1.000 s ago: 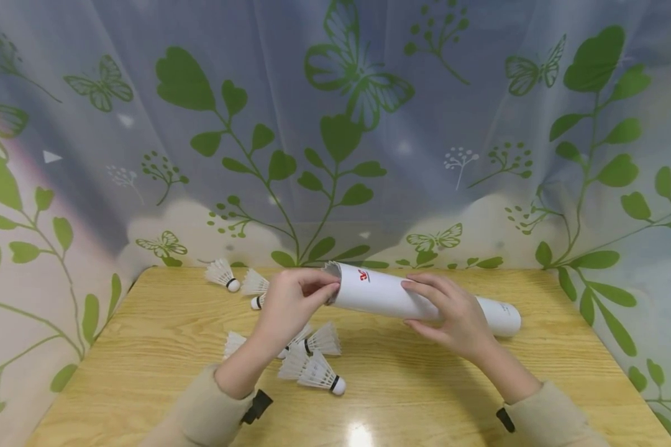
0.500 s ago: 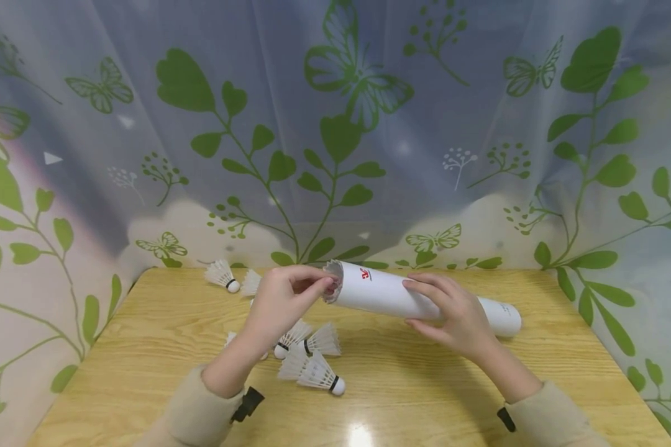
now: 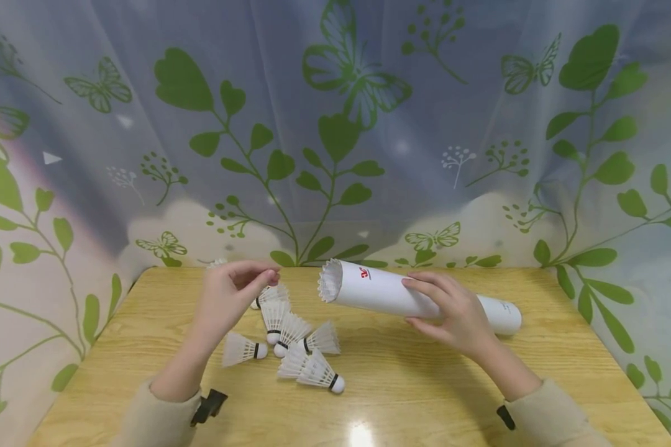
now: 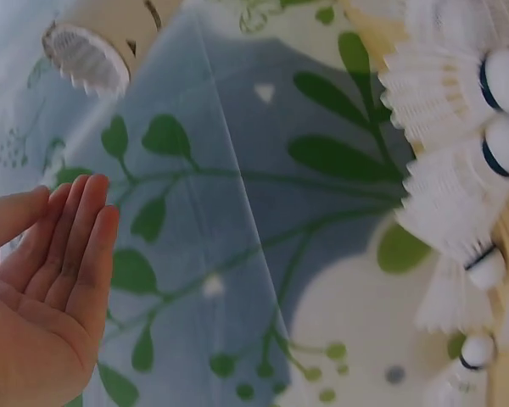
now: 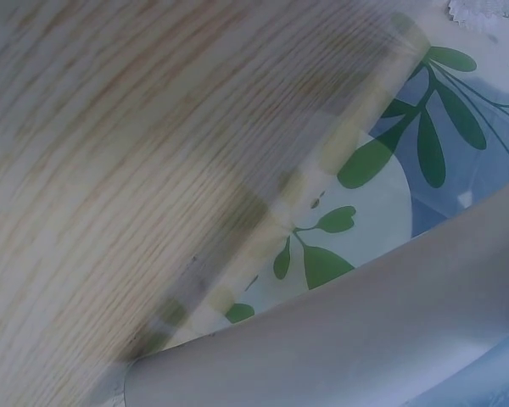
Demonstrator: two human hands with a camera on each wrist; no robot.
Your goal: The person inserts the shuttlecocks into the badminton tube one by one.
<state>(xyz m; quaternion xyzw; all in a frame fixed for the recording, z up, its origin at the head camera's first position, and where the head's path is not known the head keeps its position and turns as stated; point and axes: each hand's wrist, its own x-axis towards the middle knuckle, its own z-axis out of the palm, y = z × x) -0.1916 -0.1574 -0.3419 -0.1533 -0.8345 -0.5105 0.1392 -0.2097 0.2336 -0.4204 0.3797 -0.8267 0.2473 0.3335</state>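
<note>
A white cardboard shuttlecock tube (image 3: 377, 293) slants across the right side of the table, its mouth raised toward the left. My right hand (image 3: 451, 313) grips it around the middle. Feather tips of a shuttlecock (image 3: 328, 281) stick out of the mouth; how many are inside is hidden. Left of the tube and apart from it, my left hand (image 3: 223, 301) hangs in the air with nothing held. In the left wrist view its palm (image 4: 47, 309) faces up, fingers loosely extended. Several white feather shuttlecocks, including one nearest the front (image 3: 319, 372), lie beneath and beside that hand.
The wooden table (image 3: 425, 397) runs back to a curtain (image 3: 397, 155) printed with green leaves and butterflies. Another shuttlecock (image 3: 217, 263) near the back edge is mostly hidden by the left hand. A lone shuttlecock (image 3: 245, 349) lies left of the heap.
My left hand has drawn back leftward from the tube's mouth, where its fingers were at the opening. Feather tips now show there. The right hand and tube have barely moved.
</note>
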